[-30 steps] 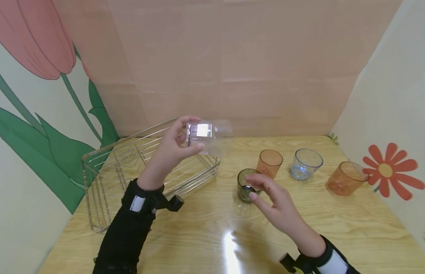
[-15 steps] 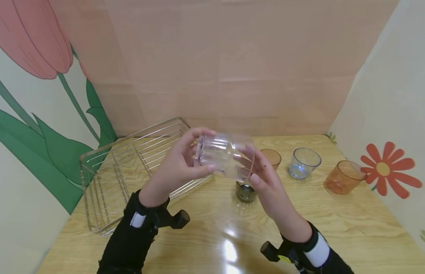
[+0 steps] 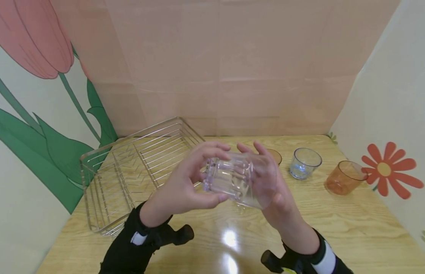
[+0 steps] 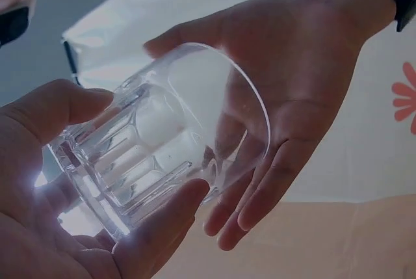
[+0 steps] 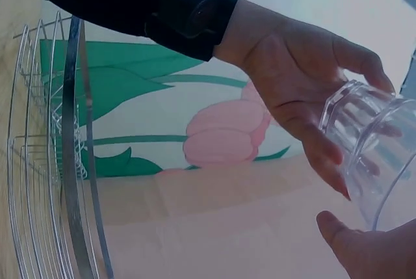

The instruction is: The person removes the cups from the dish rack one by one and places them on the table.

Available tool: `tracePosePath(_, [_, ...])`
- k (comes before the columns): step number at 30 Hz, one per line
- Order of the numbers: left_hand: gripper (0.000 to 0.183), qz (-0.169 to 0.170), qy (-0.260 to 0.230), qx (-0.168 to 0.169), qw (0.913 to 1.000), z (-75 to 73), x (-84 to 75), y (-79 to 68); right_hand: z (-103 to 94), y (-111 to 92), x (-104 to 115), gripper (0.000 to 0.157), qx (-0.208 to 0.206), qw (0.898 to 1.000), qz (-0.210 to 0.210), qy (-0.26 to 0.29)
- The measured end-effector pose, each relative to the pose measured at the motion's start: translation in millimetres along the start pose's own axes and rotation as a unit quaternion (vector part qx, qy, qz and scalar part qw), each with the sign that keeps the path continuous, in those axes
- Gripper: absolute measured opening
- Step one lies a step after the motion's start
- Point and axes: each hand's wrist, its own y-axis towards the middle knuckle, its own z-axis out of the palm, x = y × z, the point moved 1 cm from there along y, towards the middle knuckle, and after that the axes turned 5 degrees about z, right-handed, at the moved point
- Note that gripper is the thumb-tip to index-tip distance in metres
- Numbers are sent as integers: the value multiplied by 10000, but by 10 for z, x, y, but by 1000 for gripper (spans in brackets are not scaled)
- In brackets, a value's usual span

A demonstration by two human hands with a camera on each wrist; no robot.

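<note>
A clear drinking glass [image 3: 229, 179] lies tilted on its side in the air above the table, its thick ridged base to the left. My left hand [image 3: 185, 186] grips it round the base, thumb on the near side and fingers on the far side. Beside the rim is my right hand [image 3: 282, 201], its fingers straight in the left wrist view, where the palm [image 4: 292, 64] shows behind the glass; whether it touches the rim I cannot tell. The right wrist view shows the glass [image 5: 370, 136] between both hands.
A wire rack [image 3: 130, 167] stands on the table at left. To the right are a pale blue glass [image 3: 304, 163] and an orange glass [image 3: 344, 179]. Another orange glass [image 3: 276, 155] is mostly hidden behind my right hand. Painted walls enclose the table.
My left hand has brought the clear glass right and down, towards me. My right hand has left the dark glass, come up to the rim and straightened its fingers. The dark glass is now hidden.
</note>
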Motion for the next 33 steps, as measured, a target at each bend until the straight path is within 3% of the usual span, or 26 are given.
tracePosePath(7, [59, 147, 451, 248, 9986, 102, -25, 11, 12, 43, 34, 75, 431, 9933, -207, 1057])
tracePosePath(10, [60, 279, 647, 271, 9971, 139, -25, 11, 20, 24, 41, 75, 461, 9922, -288, 1121])
tracePosePath(19, [61, 500, 1090, 237, 9925, 195, -9, -8, -31, -49, 69, 71, 585, 9952, -129, 775])
tracePosePath(26, [62, 350, 1138, 303, 9924, 211, 7, -29, -52, -65, 120, 64, 448, 9982, 178, 358])
tracePosePath(33, [61, 207, 1085, 421, 9930, 224, 10, -36, -73, -105, 170, 63, 399, 9991, 90, -70])
